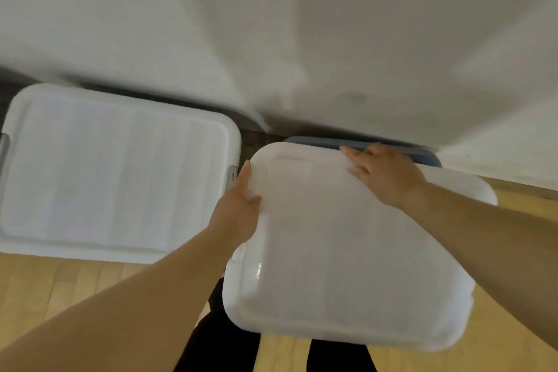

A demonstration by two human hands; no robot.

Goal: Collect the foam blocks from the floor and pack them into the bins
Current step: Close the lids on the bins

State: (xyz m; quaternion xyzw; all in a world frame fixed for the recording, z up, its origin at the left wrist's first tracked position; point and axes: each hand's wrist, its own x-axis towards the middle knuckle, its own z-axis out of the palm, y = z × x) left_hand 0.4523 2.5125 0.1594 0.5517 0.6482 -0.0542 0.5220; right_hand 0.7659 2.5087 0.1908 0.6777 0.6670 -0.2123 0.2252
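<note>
Person's got the white lid [347,251] up off the wood floor [60,287]. Its long axis runs roughly 9-to-3, with the right end dipping toward 4. The left hand [238,208] pinches the 9 o'clock edge, thumb on top. The right hand [383,175] lies across the far edge with fingers stretched toward 10 – can't tell if any curl under. A blue-grey rim [428,157] peeks out behind. The closed bin [120,175] sits at 9 o'clock – against the wall [271,24].

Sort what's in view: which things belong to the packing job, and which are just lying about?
Job: loose white lid, gripped by left hand, right hand resting on it; blue bin at its far edge; lidded bin.
Not the job: wall; wood floor.
</note>
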